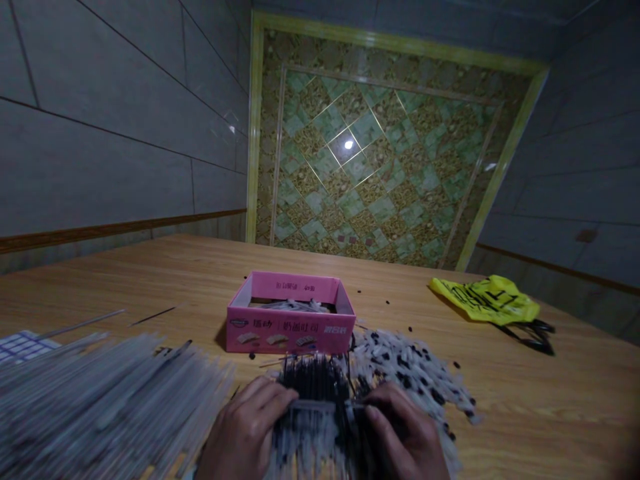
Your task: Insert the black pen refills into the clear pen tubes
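My left hand (247,427) is curled at the lower middle, its fingertips closed on the left end of a greyish translucent piece (314,405). This piece lies across a bunch of thin black sticks (313,379). To the right, my right hand (407,430) is closed, thumb and forefinger pinching a small pale translucent piece (354,404). Pale, blurred strands show below, between the hands. Beyond my right hand spreads a heap of short clear tubes mixed with black bits (400,363). A large pile of long translucent sticks (100,407) lies left of my left hand.
A pink open box (290,333) with pale pieces inside stands just beyond my hands. A yellow plastic bag (487,299) with a black strap (535,335) lies at the right. A checkered cloth or paper (25,347) is at the left edge. Walls surround the wooden table (165,273).
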Tool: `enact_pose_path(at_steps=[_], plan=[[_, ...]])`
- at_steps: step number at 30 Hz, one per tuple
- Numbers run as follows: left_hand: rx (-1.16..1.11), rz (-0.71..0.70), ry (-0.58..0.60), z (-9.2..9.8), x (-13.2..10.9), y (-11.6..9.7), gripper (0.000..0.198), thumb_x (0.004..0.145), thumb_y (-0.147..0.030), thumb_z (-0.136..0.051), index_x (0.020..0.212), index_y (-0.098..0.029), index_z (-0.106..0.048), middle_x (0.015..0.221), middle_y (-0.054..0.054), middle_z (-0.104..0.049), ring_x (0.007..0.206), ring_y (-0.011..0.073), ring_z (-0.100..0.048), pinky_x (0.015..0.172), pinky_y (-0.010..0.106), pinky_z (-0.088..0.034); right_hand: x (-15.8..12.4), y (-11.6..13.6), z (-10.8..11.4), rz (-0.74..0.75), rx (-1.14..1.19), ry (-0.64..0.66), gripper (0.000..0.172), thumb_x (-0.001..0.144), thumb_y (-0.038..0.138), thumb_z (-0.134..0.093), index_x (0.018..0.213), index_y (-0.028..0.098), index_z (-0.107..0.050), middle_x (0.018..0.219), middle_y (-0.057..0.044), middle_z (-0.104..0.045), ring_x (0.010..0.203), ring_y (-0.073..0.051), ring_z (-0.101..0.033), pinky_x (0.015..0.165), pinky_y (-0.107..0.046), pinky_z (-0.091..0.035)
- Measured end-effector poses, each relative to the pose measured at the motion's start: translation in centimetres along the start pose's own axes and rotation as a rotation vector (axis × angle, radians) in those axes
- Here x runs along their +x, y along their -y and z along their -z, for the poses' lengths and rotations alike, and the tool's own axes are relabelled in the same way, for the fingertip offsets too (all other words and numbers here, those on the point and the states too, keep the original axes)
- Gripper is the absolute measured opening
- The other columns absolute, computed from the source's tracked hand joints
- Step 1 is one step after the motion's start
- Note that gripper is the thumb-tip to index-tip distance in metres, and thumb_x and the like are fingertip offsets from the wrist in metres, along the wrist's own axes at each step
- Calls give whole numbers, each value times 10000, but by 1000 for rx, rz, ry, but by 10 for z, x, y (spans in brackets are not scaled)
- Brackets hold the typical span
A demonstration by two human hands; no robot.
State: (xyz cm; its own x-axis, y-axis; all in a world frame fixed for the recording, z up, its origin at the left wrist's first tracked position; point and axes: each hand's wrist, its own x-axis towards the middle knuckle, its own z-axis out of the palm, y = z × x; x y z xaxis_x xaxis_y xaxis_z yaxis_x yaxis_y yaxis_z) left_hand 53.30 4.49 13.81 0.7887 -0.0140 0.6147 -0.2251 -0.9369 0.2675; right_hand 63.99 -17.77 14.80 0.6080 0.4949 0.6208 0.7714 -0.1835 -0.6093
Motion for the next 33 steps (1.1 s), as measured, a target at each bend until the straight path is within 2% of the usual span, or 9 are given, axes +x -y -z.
enact_pose_path(at_steps=[2, 4, 8, 11, 16, 19, 24, 29, 33], plan=[[-77, -22, 29, -3, 0, -7, 432, 683, -15, -472, 995, -254, -653, 848, 35, -702, 824, 188, -633, 710, 288, -531, -2, 1, -5, 17, 35, 42, 100, 842, 251, -513, 822, 210, -602, 773, -23, -615, 739, -167, -598, 661, -221, -473], [-140, 52, 27, -7, -1, -10, 353, 728, -78, -492, 968, -271, -664, 839, 24, -713, 806, 182, -645, 698, 273, -530, -2, -1, -7, -26, 55, 19, 129, 828, 276, -536, 918, 220, -610, 882, -35, -639, 821, -180, -608, 710, -228, -483], [-331, 426, -29, -14, -2, -1, 230, 783, -272, -516, 943, -236, -677, 896, 46, -728, 858, 211, -654, 784, 320, -505, 0, -9, 0, -225, -49, -55, 199, 858, 335, -478, 956, 213, -602, 963, -56, -633, 902, -203, -590, 773, -267, -470], [-710, 669, -6, -15, 0, 7, 278, 781, -329, -521, 964, -161, -646, 799, 66, -728, 752, 192, -663, 721, 297, -511, 0, -13, 3, -229, -202, 85, 179, 847, 297, -473, 897, 208, -620, 899, -57, -631, 868, -214, -582, 766, -300, -454], [-1212, 861, 15, -18, 4, 8, 314, 725, -348, -614, 943, -120, -614, 778, 77, -712, 641, 150, -640, 592, 251, -481, -6, -11, -10, -158, -339, 324, 197, 703, 174, -606, 888, 223, -657, 893, -53, -628, 893, -237, -556, 781, -325, -426], [-1350, 918, 31, -21, 3, 6, 334, 686, -340, -666, 932, -121, -610, 782, 80, -708, 636, 143, -641, 615, 259, -481, -7, -7, -17, -162, -371, 370, 261, 649, 122, -634, 880, 238, -669, 884, -46, -629, 891, -240, -545, 781, -325, -409], [-1421, 943, 54, -26, -1, 7, 330, 672, -343, -684, 907, -123, -613, 786, 90, -701, 646, 157, -646, 631, 293, -497, -3, 0, -20, -154, -406, 415, 183, 644, 90, -610, 744, 234, -664, 850, -40, -629, 848, -227, -544, 731, -296, -403], [-1417, 952, 57, -25, -1, 7, 338, 671, -348, -685, 908, -121, -607, 788, 91, -695, 653, 158, -646, 632, 292, -500, -8, -4, -20, -127, -341, 317, 166, 679, 112, -568, 777, 220, -648, 842, -47, -644, 830, -225, -572, 730, -294, -426], [-1394, 955, 66, -23, 2, 5, 356, 665, -359, -686, 913, -118, -605, 791, 94, -694, 645, 161, -644, 631, 301, -505, -13, -10, -22, -204, -300, 255, 130, 691, 133, -553, 764, 206, -631, 762, -33, -661, 746, -215, -604, 646, -266, -444]])
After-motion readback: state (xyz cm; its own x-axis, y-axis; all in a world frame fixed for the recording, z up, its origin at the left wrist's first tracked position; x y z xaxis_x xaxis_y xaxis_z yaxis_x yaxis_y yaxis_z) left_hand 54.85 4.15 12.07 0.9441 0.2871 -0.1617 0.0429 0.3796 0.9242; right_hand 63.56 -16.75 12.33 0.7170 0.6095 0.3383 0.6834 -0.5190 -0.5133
